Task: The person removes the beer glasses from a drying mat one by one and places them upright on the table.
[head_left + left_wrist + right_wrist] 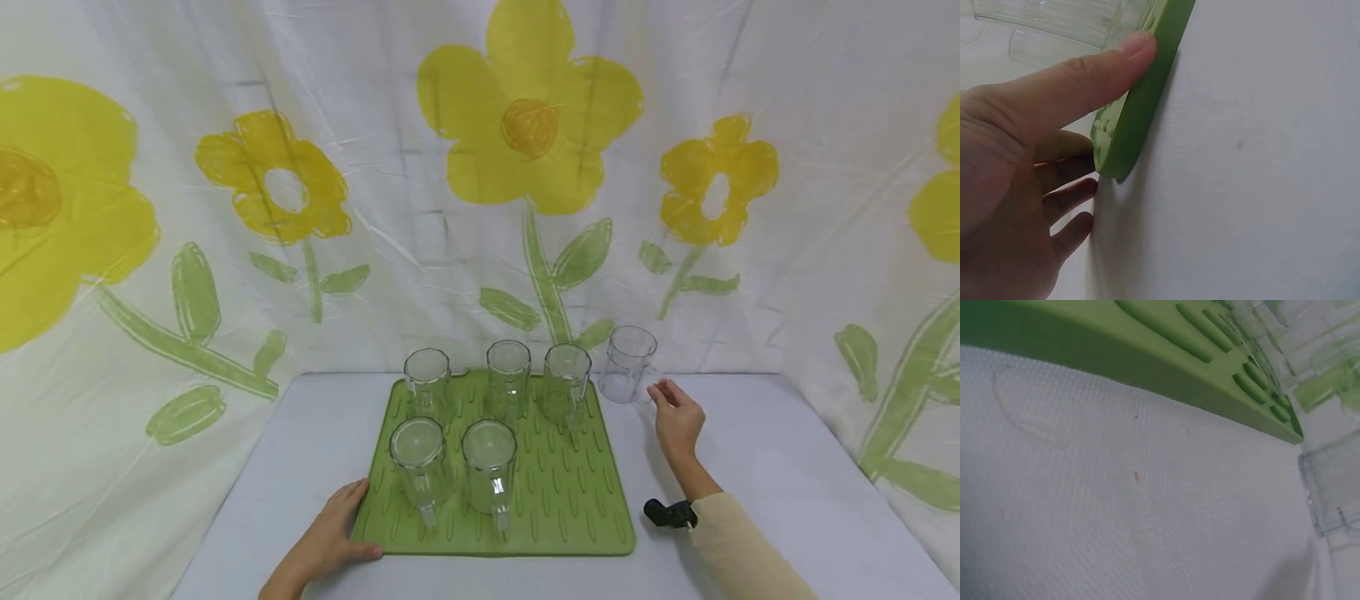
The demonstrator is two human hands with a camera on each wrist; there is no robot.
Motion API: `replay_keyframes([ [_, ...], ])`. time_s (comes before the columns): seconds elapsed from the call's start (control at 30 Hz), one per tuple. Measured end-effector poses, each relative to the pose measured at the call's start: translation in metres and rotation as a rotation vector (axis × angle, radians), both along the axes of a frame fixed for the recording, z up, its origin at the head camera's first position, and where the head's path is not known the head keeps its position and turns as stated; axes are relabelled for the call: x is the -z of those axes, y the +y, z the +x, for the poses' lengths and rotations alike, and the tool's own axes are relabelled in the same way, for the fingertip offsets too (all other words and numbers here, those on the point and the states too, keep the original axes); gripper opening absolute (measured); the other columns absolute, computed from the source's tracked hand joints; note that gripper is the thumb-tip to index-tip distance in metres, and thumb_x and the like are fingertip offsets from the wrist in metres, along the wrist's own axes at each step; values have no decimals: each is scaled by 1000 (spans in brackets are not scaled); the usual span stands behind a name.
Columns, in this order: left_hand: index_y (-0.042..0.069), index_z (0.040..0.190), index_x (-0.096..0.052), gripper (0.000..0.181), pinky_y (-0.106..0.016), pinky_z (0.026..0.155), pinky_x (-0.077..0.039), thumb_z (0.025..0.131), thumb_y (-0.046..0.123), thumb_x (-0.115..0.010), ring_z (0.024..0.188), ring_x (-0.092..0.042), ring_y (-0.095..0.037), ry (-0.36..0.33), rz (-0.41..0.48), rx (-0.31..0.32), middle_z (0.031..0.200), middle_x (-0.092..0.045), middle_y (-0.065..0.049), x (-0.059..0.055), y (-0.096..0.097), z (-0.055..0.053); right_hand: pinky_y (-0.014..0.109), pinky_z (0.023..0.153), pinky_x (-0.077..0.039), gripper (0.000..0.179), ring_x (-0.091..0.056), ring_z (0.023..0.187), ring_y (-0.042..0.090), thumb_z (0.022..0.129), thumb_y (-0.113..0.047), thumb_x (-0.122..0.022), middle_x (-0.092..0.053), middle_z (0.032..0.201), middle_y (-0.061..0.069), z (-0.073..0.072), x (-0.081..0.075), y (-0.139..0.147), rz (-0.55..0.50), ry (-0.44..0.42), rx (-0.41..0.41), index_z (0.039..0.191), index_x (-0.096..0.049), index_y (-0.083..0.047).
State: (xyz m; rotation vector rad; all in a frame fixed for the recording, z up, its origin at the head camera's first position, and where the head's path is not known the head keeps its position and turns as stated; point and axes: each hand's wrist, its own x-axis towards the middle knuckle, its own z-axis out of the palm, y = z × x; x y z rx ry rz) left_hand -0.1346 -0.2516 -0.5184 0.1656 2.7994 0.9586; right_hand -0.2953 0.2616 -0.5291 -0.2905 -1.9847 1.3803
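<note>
Several clear glass mugs, among them a front mug (489, 471), stand upside down on a green ribbed drying mat (566, 525). My left hand (337, 529) touches the mat's near left corner, thumb along the front edge and fingers against the left side. In the left wrist view the thumb (1085, 84) lies against the mat's edge, with the other fingers spread loosely. At the back right, beyond the mat's right edge, my right hand (678, 417) pinches the handle of another glass mug (628, 367). This mug appears upright. The right wrist view does not show the hand's fingers.
A white cloth-covered table (277, 467) lies under the mat. Close behind it hangs a white curtain (405, 275) with yellow flowers. A black device (670, 513) is strapped at the right wrist, by a beige sleeve (738, 542).
</note>
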Motion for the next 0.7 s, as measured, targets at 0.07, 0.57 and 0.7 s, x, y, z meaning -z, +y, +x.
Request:
replay_keyframes([
  [0.07, -10, 144, -36, 110, -64, 111, -32, 59, 34, -90, 137, -34, -52, 4, 4, 0, 146, -40, -30, 0, 0, 0, -6, 62, -40, 27, -49, 66, -28, 85, -1, -72, -69, 99, 32, 3, -3, 1, 2, -32, -5, 108, -69, 11],
  [0.57, -7, 147, -32, 113, -64, 112, -31, 59, 31, -90, 140, -29, -52, -32, 19, -26, 152, -32, -33, 1, 0, 2, -3, 64, -44, 37, -51, 72, -28, 87, -10, -73, -68, 112, 29, 50, -26, 0, 48, -189, -133, 119, -66, 7],
  [0.7, -7, 148, -30, 115, -65, 112, -29, 58, 30, -90, 140, -26, -53, -34, 26, -41, 152, -27, -34, 0, 1, 3, -1, 68, -48, 37, -55, 73, -24, 87, -13, -73, -68, 113, 28, 64, -33, -11, 44, -212, -214, 118, -66, 6],
])
